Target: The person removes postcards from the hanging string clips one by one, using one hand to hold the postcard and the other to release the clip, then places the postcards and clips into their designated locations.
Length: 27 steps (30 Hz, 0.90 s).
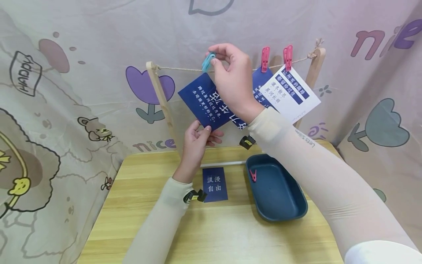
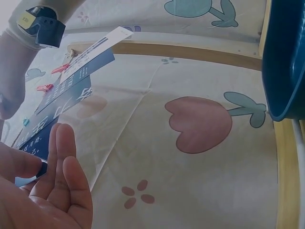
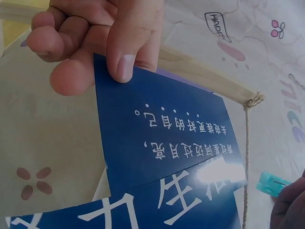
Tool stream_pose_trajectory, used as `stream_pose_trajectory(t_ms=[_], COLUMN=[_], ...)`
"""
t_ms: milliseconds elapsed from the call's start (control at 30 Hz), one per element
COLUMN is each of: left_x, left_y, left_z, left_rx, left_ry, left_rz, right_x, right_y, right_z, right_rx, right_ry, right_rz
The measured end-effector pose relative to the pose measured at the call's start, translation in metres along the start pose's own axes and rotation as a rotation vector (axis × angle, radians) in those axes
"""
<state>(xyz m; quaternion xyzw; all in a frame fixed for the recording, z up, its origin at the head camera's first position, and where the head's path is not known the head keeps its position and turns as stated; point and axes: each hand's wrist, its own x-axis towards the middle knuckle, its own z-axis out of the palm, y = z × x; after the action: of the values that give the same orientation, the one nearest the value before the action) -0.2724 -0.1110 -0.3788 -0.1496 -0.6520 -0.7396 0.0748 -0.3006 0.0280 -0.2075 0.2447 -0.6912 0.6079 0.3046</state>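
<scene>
Blue card — one, pinched by left grip; right grip pinching one teal peg — three pink pegs

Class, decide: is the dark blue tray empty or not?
Not empty: in the head view, a pink peg lies inside the tray.

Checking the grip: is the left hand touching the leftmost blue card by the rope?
Touching: the right wrist view shows the left hand gripping the blue card, thumb over its corner.

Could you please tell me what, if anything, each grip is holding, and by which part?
The left grip pinches the leftmost blue card by its lower corner; the right grip pinches the turquoise clip by its upper end.
</scene>
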Motion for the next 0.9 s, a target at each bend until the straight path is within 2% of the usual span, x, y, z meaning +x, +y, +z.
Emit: stream_pose_trajectory(t_ms=[267,533,900], left_x=[-0.005,-0.009,-0.02], left_y=[-0.001,-0.005,-0.012], left_z=[-0.001,-0.006,-0.013], left_rx=[0.001,-0.004,-0.006], left_ry=[0.0,0.009,0.014], left_rz=[-0.005,-0.018,-0.061], right_x=[-0.007,-0.022,-0.057], right_y=[-0.002,-0.005,0.012], right_z=[-0.006,-0.014,-0.028], right_rx=[0.005,-0.012,0.014], right_ry=[0.067,0.068,0.038], right_rz=[-0.117,-0.125,-0.117])
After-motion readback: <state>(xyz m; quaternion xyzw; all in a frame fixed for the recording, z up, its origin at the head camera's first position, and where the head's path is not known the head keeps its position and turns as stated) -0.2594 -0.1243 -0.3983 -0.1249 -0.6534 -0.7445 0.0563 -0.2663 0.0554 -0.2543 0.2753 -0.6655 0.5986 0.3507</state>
